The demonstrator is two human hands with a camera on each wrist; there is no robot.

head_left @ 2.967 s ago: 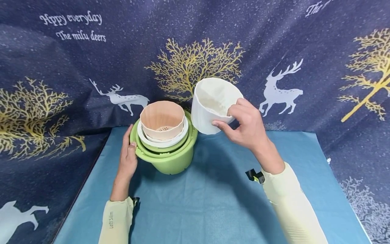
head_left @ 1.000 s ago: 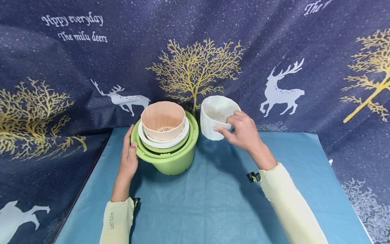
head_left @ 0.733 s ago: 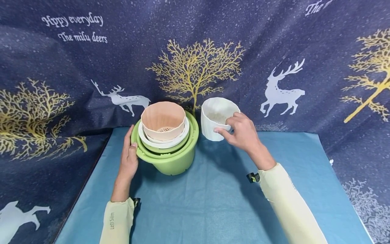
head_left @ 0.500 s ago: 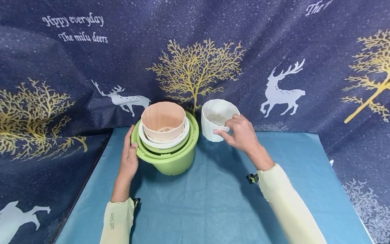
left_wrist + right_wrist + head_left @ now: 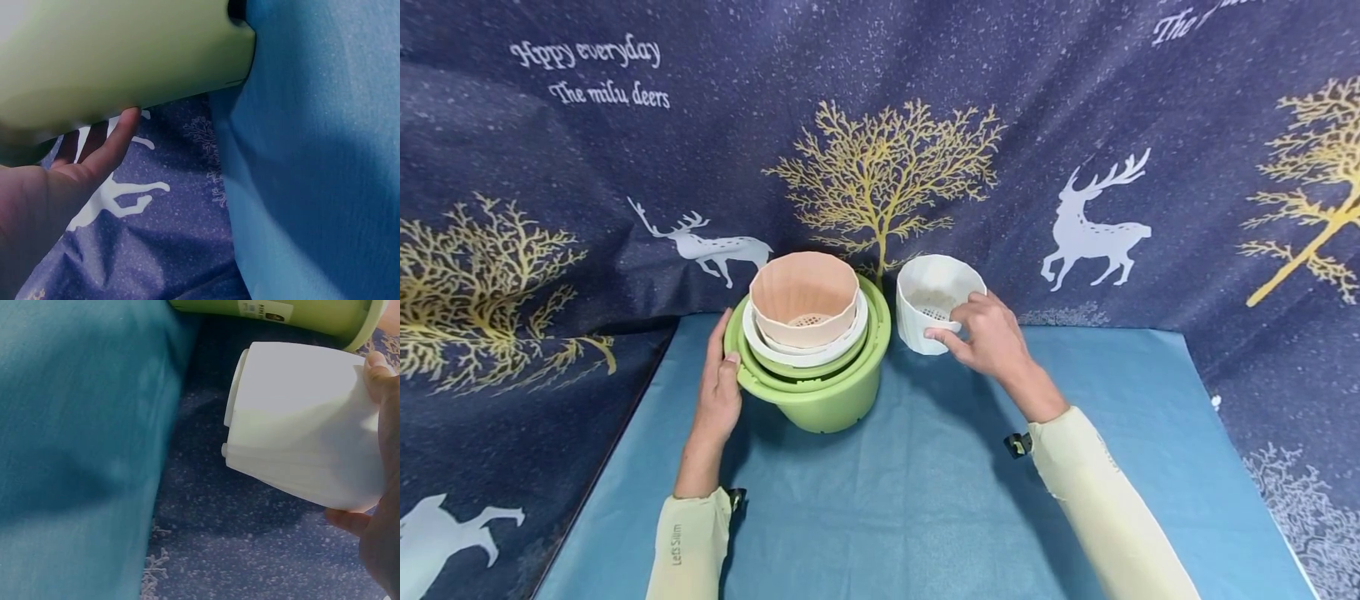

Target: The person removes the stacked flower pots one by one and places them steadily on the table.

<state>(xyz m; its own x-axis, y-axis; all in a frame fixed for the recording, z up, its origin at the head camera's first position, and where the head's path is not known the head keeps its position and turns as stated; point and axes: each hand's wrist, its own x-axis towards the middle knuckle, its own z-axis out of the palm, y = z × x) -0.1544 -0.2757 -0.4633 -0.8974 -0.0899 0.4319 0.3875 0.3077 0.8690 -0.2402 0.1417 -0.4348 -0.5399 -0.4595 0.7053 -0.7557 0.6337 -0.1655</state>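
Observation:
A stack of nested flowerpots stands near the back left of the table. Outermost is a green flowerpot (image 5: 827,404), with more green rims and a white rim (image 5: 805,358) inside it and a pink flowerpot (image 5: 805,292) on top. My left hand (image 5: 718,392) grips the green flowerpot's left rim; in the left wrist view its fingers (image 5: 119,140) touch the pot's side. To the right of the stack, my right hand (image 5: 988,337) pinches the near right rim of a white flowerpot (image 5: 917,329), thumb outside. In the right wrist view, its footed base appears slightly off the table.
A blue cloth (image 5: 880,517) covers the table. Behind it hangs a dark blue curtain (image 5: 700,150) printed with trees and deer, close to the pots. A label shows on the green flowerpot's side in the right wrist view.
My right hand has lowered the white flowerpot and brought it more upright, with drainage holes now visible inside. My left hand has kept its grip on the green flowerpot.

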